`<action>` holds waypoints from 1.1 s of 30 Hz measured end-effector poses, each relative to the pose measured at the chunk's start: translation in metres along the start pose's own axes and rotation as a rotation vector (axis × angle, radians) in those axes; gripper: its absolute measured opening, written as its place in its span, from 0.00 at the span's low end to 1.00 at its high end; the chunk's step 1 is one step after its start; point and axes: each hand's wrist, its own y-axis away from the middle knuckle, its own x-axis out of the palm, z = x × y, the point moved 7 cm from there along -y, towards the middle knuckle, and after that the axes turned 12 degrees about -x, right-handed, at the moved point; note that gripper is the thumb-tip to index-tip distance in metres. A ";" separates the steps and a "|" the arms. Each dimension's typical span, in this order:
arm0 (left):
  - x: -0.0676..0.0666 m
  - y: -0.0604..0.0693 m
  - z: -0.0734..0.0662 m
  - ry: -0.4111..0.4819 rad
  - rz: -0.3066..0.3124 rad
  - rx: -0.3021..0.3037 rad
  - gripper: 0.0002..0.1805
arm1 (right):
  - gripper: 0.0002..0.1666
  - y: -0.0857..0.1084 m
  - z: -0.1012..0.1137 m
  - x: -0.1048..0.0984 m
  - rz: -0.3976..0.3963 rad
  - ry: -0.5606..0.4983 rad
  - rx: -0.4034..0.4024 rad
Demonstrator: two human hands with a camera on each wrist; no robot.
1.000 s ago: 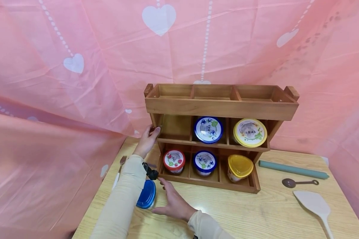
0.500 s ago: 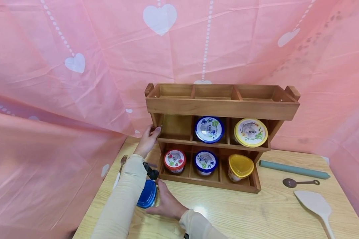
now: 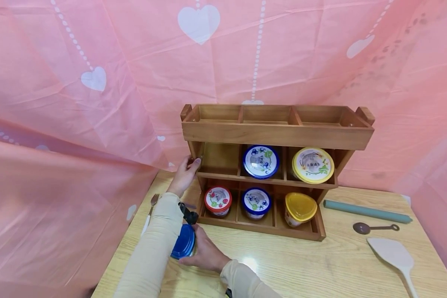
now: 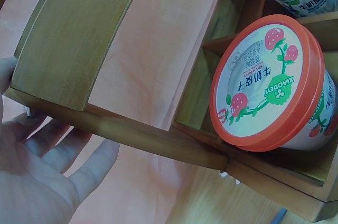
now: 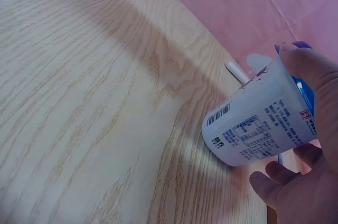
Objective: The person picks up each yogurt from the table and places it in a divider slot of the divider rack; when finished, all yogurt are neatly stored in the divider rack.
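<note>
My left hand (image 3: 184, 177) grips the left side panel of a wooden three-tier shelf (image 3: 275, 136), thumb at the panel's front edge. In the left wrist view its fingers (image 4: 97, 168) lie along the outside of that panel. On the table, left of the shelf's base, my right hand (image 3: 207, 251) holds a plastic cup (image 3: 184, 241) with a blue lid. The right wrist view shows the cup's white printed side (image 5: 259, 123), the thumb up at the lid and fingers below. My left forearm partly hides this cup in the head view.
The shelf's bottom row holds a red-lidded tub (image 3: 218, 199), a blue-lidded tub (image 3: 256, 203) and a yellow-lidded cup (image 3: 301, 207). Blue (image 3: 260, 161) and yellow (image 3: 313, 165) tubs fill two middle compartments. A fork (image 3: 152, 202) lies left; a teal rod (image 3: 366, 211), spoon (image 3: 362, 228) and spatula (image 3: 391, 252) lie right.
My right hand has moved left to the blue-lidded cup and its fingers have closed round it. The left hand stays on the shelf's side panel.
</note>
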 end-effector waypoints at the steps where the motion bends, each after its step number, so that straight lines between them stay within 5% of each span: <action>1: 0.000 0.000 0.000 -0.001 -0.001 -0.001 0.34 | 0.61 0.000 0.000 0.000 -0.001 -0.005 0.001; 13: 0.001 0.002 0.000 -0.017 0.000 -0.016 0.35 | 0.59 0.005 -0.003 -0.005 0.008 -0.075 0.090; 33: 0.002 0.003 0.000 -0.004 0.005 -0.021 0.35 | 0.62 0.047 0.002 -0.057 -0.051 -0.064 0.031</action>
